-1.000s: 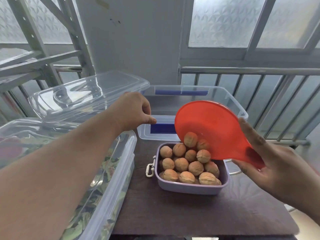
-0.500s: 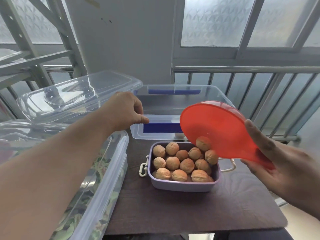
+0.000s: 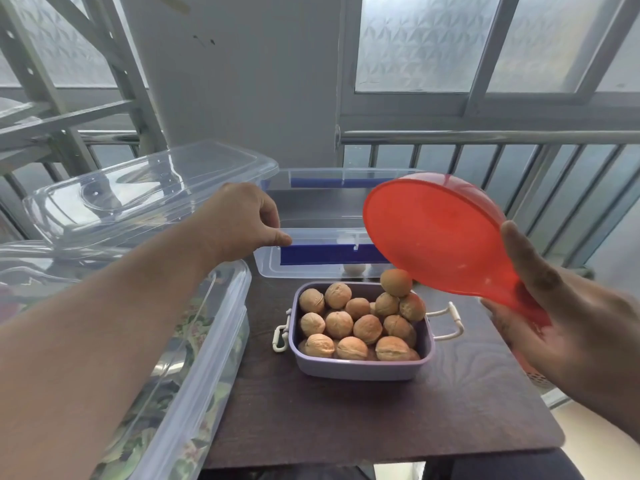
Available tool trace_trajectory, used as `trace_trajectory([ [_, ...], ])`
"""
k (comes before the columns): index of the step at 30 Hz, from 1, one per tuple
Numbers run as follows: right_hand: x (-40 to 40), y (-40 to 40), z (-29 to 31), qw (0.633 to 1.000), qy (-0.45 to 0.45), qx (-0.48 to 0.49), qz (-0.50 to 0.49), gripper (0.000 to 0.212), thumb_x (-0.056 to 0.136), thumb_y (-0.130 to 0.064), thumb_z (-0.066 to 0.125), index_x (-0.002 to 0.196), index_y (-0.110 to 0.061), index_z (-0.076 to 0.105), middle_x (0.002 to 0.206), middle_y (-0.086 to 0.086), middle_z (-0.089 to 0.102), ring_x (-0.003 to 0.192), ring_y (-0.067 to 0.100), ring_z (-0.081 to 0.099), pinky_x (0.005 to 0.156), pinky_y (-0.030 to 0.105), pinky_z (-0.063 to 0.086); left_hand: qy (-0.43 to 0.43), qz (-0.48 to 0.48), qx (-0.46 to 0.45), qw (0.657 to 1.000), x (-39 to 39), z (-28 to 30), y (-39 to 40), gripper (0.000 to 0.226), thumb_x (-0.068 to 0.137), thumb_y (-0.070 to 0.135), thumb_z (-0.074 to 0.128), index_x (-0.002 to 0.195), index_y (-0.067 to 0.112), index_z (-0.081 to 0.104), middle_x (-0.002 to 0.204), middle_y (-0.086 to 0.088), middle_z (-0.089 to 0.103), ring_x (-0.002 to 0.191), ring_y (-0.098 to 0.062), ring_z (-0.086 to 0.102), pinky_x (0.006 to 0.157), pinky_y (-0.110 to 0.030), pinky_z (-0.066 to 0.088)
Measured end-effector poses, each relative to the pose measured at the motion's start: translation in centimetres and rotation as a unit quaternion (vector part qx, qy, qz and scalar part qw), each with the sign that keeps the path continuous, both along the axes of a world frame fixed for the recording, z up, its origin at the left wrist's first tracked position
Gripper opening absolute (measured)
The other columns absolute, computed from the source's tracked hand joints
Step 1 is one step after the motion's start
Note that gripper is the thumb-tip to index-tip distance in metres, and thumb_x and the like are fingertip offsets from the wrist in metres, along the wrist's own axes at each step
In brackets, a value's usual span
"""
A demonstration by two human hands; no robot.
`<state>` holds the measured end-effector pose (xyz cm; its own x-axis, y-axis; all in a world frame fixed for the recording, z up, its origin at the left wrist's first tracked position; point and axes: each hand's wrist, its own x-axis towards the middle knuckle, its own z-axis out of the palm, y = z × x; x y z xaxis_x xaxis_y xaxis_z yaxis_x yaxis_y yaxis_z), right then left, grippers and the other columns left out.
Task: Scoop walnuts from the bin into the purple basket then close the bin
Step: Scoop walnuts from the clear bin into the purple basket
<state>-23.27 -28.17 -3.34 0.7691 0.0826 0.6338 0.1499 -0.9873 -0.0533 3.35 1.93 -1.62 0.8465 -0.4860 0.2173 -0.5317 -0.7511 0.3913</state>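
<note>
Right hand [image 3: 568, 320] tilts red scoop [image 3: 436, 233] — purple basket [image 3: 360, 367] heaped with walnuts [image 3: 349, 323].

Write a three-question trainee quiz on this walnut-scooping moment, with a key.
1. True or false: the purple basket is empty.
2. Which hand holds the red scoop? A. left B. right
3. Fill in: the left hand grips the clear bin's ____.

Key: 1. false, it is heaped with walnuts. 2. B, the right hand. 3. lid, raised off the bin.
</note>
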Motion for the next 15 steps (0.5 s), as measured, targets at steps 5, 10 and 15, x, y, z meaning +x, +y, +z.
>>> trace_trajectory([
  [5, 0.4, 0.5, -0.5, 1.0, -0.003, -0.012, 0.001, 0.104, 0.08, -0.008, 0.085, 0.164, -0.027, 0.027, 0.078, 0.009, 0.067, 0.052, 0.034, 0.059, 0.044, 0.046, 0.054, -0.001, -0.001, 0.001, 1.0, -0.1, 0.1, 0.0, 0.022, 0.078, 0.043, 0.093, 0.077, 0.023, 0.083, 0.073, 0.007, 0.075, 0.073, -0.008, 0.068, 0.06, -0.02, 0.045],
  [10, 0.7, 1.3, -0.1, 1.0, 0.019, 0.006, -0.004, 0.114, 0.069, -0.012, 0.09, 0.164, -0.019, 0.026, 0.077, 0.008, 0.065, 0.052, 0.032, 0.057, 0.045, 0.044, 0.053, 0.002, 0.001, -0.002, 1.0, -0.1, 0.1, 0.0, 0.022, 0.077, 0.043, 0.093, 0.075, 0.024, 0.082, 0.072, 0.007, 0.074, 0.074, -0.007, 0.066, 0.061, -0.022, 0.045],
  [15, 1.5, 1.5, -0.6, 0.999, 0.045, -0.011, 0.022, 0.112, 0.077, -0.019, 0.083, 0.167, -0.035, 0.019, 0.076, 0.004, 0.063, 0.052, 0.032, 0.056, 0.042, 0.044, 0.05, 0.003, 0.0, 0.004, 1.0, -0.1, 0.2, 0.1, 0.022, 0.078, 0.044, 0.092, 0.078, 0.023, 0.083, 0.073, 0.008, 0.074, 0.073, -0.003, 0.063, 0.061, -0.02, 0.044],
])
